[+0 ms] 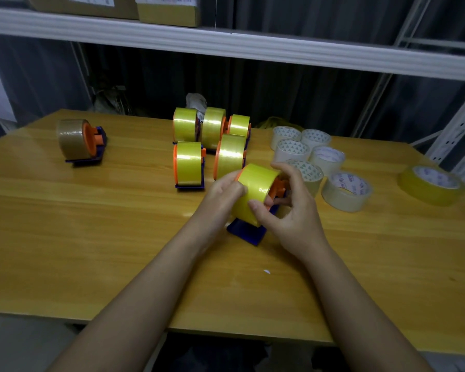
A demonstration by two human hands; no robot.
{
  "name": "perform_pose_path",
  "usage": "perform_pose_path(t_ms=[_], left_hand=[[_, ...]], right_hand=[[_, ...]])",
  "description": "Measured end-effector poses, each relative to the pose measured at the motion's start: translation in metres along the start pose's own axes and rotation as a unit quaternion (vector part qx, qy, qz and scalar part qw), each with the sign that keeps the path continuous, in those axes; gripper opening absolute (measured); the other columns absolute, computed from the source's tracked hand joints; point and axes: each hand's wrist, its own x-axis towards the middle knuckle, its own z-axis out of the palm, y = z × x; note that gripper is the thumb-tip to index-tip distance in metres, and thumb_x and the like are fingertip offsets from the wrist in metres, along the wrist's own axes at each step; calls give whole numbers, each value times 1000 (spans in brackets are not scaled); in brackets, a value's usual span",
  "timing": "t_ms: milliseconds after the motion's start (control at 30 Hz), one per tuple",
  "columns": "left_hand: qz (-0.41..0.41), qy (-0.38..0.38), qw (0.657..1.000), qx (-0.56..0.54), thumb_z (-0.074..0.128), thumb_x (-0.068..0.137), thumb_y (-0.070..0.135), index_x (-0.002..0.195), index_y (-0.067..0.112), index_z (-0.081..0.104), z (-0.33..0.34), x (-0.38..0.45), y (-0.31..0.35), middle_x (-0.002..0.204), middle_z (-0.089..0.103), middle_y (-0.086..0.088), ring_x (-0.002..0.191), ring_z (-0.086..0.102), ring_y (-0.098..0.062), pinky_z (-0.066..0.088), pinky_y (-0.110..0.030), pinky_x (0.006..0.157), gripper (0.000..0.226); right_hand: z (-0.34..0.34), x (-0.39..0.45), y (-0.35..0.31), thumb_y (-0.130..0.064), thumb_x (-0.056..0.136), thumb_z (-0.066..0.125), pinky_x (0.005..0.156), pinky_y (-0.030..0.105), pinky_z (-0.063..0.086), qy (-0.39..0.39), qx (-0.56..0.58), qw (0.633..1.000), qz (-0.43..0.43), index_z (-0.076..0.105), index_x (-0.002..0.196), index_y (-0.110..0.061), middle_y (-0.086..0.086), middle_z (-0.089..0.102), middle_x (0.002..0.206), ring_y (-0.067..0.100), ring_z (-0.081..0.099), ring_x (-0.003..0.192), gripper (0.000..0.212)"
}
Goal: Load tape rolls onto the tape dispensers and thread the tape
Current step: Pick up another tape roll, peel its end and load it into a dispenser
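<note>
A yellow tape roll sits on a blue and orange dispenser held tilted just above the wooden table. My left hand grips the roll's left side, its fingertips on the tape face. My right hand holds the right side, thumb on the tape and fingers curled round the orange hub. Several loaded dispensers with yellow rolls stand behind. Another dispenser with a brown roll sits far left.
Several loose clear tape rolls lie flat at the right, with a yellowish roll nearer the right edge. A white shelf beam runs overhead with cardboard boxes on it. A small white scrap lies near the front.
</note>
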Motion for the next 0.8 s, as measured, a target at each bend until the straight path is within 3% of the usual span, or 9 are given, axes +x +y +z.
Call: perform_pose_path(t_ms=[100, 167, 333, 433, 600, 700, 800], left_hand=[[-5, 2, 1000, -10, 38, 91, 9, 105, 8, 61, 0, 1, 1, 73, 66, -5, 68, 63, -17, 53, -28, 69, 26], [-13, 7, 1000, -16, 34, 94, 3, 107, 4, 60, 0, 1, 1, 72, 67, -5, 65, 63, -16, 55, -25, 64, 28], [-22, 8, 999, -28, 33, 94, 0, 103, 5, 60, 1, 1, 1, 67, 67, -1, 60, 63, -12, 53, -22, 58, 29], [-18, 16, 999, -37, 31, 92, 0, 102, 5, 60, 1, 1, 2, 67, 66, -2, 61, 63, -13, 53, -24, 59, 31], [-9, 18, 999, -31, 33, 92, 0, 103, 4, 60, 0, 0, 2, 67, 66, 0, 61, 62, -11, 53, -23, 59, 30], [0, 23, 1000, -10, 40, 87, 10, 105, 4, 61, 0, -1, 0, 75, 63, -5, 69, 60, -15, 50, -23, 64, 27], [12, 29, 999, 11, 42, 78, 17, 104, 5, 61, 2, 0, -2, 84, 61, -11, 78, 57, -18, 48, -23, 65, 35]], right_hand=[[-1, 0, 1, -54, 68, 69, 96, 15, 37, -4, -45, 997, -65, 40, 133, -30, -31, 39, 122, 2, 43, 116, 75], [-1, 0, 2, -51, 68, 70, 100, 10, 30, -7, -64, 993, -98, 39, 134, -29, -27, 38, 127, 2, 38, 122, 77], [0, 1, 4, -47, 69, 72, 108, 23, 28, -34, -73, 990, -117, 37, 137, -32, -10, 39, 144, 16, 35, 134, 78], [0, 0, 3, -52, 67, 73, 107, 26, 28, -76, -55, 993, -75, 29, 140, -41, -10, 25, 150, 15, 25, 139, 86], [2, 1, 4, -48, 68, 73, 102, 42, 45, -84, -57, 992, -72, 25, 141, -43, -10, 24, 145, 11, 31, 134, 88], [2, 1, 4, -55, 72, 70, 97, 30, 48, -52, 33, 998, -20, 23, 143, -42, -11, 30, 143, 7, 40, 128, 86], [3, 2, 2, -61, 73, 62, 81, 13, 50, -25, 105, 993, 41, 30, 140, -38, -9, 40, 137, 3, 49, 119, 78]])
